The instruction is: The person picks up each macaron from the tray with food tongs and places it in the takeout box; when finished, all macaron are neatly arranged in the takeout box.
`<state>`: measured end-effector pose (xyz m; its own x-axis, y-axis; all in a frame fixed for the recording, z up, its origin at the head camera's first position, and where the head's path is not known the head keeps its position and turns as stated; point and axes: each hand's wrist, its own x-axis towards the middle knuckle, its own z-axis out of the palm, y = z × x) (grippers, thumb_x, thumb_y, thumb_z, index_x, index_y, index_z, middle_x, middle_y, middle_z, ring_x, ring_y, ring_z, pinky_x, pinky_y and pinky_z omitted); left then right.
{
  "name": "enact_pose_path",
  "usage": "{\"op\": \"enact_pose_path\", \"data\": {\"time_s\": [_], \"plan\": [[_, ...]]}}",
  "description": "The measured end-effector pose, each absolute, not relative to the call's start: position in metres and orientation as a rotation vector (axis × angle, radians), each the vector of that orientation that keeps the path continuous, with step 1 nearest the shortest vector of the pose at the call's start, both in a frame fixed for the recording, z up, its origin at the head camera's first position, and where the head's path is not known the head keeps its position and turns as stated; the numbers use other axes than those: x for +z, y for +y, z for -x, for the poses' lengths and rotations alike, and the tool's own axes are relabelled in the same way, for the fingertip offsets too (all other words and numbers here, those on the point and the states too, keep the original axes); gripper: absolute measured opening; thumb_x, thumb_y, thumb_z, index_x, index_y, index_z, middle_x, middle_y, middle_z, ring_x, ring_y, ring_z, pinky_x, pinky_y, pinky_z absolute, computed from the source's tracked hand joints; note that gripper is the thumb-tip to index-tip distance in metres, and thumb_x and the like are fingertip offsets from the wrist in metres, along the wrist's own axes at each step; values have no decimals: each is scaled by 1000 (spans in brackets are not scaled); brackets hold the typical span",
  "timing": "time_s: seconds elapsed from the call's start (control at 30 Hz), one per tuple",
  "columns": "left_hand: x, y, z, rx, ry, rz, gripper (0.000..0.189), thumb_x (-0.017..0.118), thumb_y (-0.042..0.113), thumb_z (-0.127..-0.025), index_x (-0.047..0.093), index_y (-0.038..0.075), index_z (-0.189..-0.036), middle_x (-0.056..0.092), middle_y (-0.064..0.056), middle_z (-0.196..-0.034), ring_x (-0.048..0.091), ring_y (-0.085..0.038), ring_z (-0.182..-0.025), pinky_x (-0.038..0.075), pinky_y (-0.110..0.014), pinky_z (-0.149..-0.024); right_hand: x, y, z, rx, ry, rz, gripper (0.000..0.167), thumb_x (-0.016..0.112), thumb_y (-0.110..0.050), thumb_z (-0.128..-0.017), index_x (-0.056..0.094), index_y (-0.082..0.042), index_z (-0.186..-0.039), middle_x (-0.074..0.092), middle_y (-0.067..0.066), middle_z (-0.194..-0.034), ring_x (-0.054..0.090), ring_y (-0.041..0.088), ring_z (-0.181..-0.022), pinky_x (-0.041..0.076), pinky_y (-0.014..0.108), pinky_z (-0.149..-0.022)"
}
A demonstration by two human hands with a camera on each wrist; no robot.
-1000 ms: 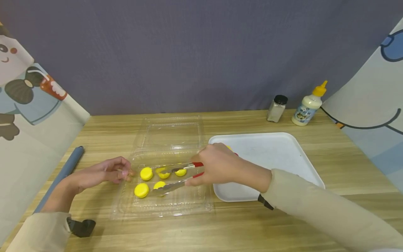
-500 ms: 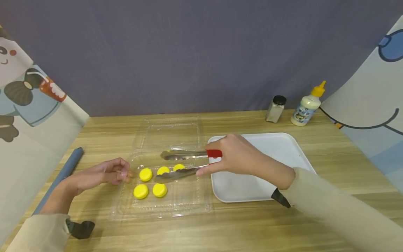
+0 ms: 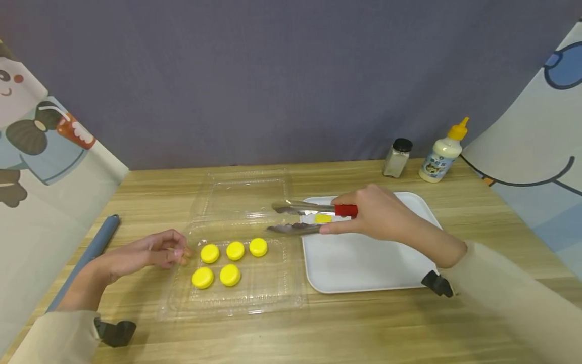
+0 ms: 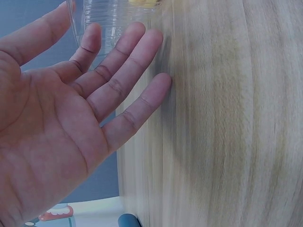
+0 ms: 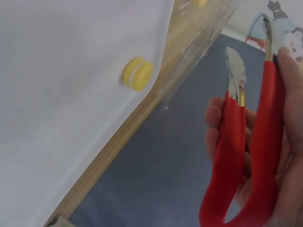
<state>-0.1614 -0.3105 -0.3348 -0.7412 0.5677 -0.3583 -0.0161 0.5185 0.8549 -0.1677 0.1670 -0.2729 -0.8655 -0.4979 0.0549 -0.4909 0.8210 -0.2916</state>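
Five yellow rounds (image 3: 230,275) are sitting in the clear box (image 3: 236,307) while we, right hand (image 3: 379,212) gripping spread, empty tongs (image 3: 313,208), are swinging them toward another round (image 3: 323,219) on the tray (image 3: 359,263), left hand (image 3: 156,247) resting loose-fingered, apparently transferring nothing.

Soft, even light; diffuse shadows

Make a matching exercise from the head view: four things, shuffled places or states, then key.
1. tongs
2. squeeze bottle
3. long rod
4. clear container

A. topped with a yellow nozzle
B. lid open, five yellow discs inside
C. gripped by the right hand
D. blue-grey, lying at far left

Pairs: 1-C, 2-A, 3-D, 4-B
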Motion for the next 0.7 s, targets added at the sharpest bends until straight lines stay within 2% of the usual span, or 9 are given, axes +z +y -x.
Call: {"op": "enact_pose_path", "data": {"time_s": [0.17, 0.33, 0.53, 0.57, 0.63, 0.7], "plan": [[-335, -311, 161, 1221, 2129, -464, 32, 51, 20, -104, 45, -3, -125, 54, -18, -127, 58, -30, -112, 53, -33, -90, -273, 185, 173, -417, 2981, 740, 68, 73, -66, -83, 75, -8, -118, 33, -4, -55, 28, 12, -52, 22, 29, -52], [-335, -311, 161, 1226, 2127, -465, 31, 51, 20, -105, 46, -3, -125, 54, -18, -127, 58, -29, -112, 52, -32, -90, -277, 202, 179, -394, 2989, 706, 75, 70, -69, -83, 73, -6, -124, 35, -4, -54, 30, 12, -53, 23, 29, -51], [-336, -310, 161, 1228, 2121, -457, 29, 52, 20, -105, 46, -2, -122, 54, -17, -126, 58, -29, -112, 52, -33, -90, -290, 217, 185, -412, 3014, 739, 69, 73, -63, -85, 75, -3, -119, 34, -6, -52, 28, 9, -50, 23, 28, -50], [-336, -310, 161, 1228, 2120, -456, 28, 51, 20, -105, 46, -2, -122, 54, -17, -126, 58, -29, -113, 52, -33, -90, -292, 219, 185, -413, 3020, 743, 65, 74, -62, -85, 77, -4, -115, 34, -7, -52, 28, 9, -50, 23, 28, -50], [-336, -311, 161, 1228, 2118, -455, 27, 51, 20, -105, 46, -2, -121, 54, -17, -127, 58, -29, -112, 52, -34, -90, -296, 221, 186, -409, 3033, 754, 54, 74, -61, -86, 78, -8, -97, 32, -8, -52, 27, 8, -49, 22, 27, -51], [-336, -311, 161, 1229, 2114, -454, 27, 50, 20, -105, 46, -2, -121, 54, -18, -127, 58, -29, -112, 52, -34, -90, -299, 223, 187, -392, 3051, 766, 47, 74, -60, -86, 73, -12, -83, 30, -8, -52, 26, 8, -49, 21, 27, -51]]}}
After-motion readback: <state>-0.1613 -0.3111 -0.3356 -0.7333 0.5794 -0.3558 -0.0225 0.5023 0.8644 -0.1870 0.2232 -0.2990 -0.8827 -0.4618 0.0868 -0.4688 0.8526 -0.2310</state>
